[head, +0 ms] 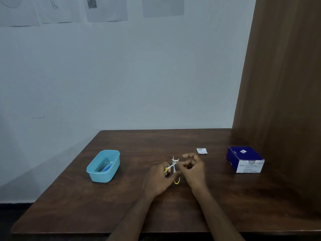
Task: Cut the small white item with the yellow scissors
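The left hand (159,178) is gripping small scissors (173,168) by their yellow handles, blades pointing up and spread, above the table (121,206). The right hand (192,168) is pinching something small and white at the blades. A sachet (202,151) is lying just behind, a blue box (245,159) right, a tub (104,166) left.

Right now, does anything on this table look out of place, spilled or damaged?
Little stands out. A small white sachet lies loose on the brown wooden table, apart from the blue and white cardboard box. The left hand grips small yellow-handled scissors, blades open. Nothing looks spilled or broken.
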A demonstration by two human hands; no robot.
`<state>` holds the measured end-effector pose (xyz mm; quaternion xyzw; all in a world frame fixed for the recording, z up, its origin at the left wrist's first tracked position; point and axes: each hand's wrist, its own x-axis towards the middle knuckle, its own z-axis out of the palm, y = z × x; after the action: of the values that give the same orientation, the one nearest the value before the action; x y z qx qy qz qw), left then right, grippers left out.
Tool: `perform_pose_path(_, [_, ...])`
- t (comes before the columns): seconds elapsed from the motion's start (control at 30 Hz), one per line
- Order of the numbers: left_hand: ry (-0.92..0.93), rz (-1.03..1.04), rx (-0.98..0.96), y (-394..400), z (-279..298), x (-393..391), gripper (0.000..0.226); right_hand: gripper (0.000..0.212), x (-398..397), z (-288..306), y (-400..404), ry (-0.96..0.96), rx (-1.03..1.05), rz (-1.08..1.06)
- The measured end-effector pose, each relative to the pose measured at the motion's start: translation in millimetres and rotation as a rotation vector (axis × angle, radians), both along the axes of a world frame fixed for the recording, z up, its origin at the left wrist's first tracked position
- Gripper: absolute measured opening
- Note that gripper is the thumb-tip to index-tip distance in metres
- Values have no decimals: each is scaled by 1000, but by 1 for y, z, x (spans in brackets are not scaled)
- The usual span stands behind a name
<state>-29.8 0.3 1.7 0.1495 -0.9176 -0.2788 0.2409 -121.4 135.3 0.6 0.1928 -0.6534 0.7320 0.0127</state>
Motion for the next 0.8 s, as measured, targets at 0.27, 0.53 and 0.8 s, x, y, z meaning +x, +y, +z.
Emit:
perform_pose_path(0.27, [65, -61, 109, 0, -1, 1, 62, 24, -12, -5, 4, -159, -124, -85])
perform_pose_path(0.53, [117, -168, 202, -5, -4, -1, 62, 9, -5, -6, 0, 6, -6, 315])
perform_pose_path(0.8, [-6, -172, 158, -1, 1, 2, 64, 12, -8, 1, 1, -155, -251, 91])
